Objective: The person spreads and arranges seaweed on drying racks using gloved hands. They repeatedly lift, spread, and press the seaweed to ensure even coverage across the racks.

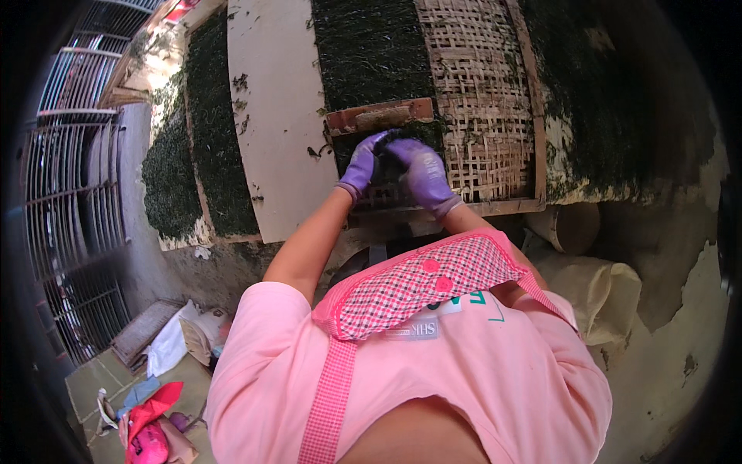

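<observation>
Both my hands wear purple coated gloves and meet over dark green seaweed-like strands on a woven bamboo tray. My left hand [365, 160] is bent inward at the left edge of the strands. Opposite it, my right hand [422, 168] curls over the same spot, slightly blurred. Whether either hand grips strands cannot be seen. Just beyond my fingers a reddish-brown wooden bar [379, 116] lies across the strands. Past the bar a dense green layer [374, 52] covers the tray. To its right the woven bamboo lattice [484, 98] shows bare, with scattered bits on it.
A pale board [281, 116] lies left of my hands, with green strips [214, 127] beyond it. The tray's wooden frame [504, 206] runs along the near side. A round container [571, 227] and a pale sack [606, 296] stand at right. Metal bars [72, 168] line the far left.
</observation>
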{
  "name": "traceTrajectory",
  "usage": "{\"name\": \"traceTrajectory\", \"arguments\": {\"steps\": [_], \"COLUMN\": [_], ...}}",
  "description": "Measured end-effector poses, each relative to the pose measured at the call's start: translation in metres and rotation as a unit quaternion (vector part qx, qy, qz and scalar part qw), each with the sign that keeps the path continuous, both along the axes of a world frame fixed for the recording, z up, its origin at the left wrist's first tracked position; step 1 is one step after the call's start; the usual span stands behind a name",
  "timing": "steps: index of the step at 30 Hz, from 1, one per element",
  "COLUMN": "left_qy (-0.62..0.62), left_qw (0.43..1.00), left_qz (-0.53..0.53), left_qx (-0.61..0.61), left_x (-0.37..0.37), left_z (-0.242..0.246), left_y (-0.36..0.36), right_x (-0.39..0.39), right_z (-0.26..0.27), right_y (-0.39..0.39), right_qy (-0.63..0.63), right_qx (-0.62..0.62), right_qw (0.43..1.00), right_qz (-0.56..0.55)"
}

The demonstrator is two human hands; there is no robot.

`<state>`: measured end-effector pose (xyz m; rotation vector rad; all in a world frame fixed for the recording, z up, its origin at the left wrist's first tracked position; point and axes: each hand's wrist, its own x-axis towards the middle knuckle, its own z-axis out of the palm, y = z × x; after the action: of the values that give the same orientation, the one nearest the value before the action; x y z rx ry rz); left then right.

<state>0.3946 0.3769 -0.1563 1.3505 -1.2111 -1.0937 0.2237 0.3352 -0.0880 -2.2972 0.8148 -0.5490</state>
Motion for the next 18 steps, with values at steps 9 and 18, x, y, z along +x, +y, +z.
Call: {"name": "traceTrajectory", "arguments": {"steps": [9,18], "left_qy": [-0.439,-0.549], "left_qw": [0.740,0.811], "left_qz": [0.500,0.192], "left_qx": [0.099,-0.064], "left_x": [0.051,0.004], "left_z": [0.022,0.039], "left_y": [0.053,0.047], "right_x": [-0.064,0.022], "right_z": [0.026,-0.021], "right_y": [-0.075,-0.067], "right_qy": [0.081,-0.177], "right_qx": [0.366,0.634], "right_qw": [0.918,0.752], "right_qz": [-0.131,-0.011]}}
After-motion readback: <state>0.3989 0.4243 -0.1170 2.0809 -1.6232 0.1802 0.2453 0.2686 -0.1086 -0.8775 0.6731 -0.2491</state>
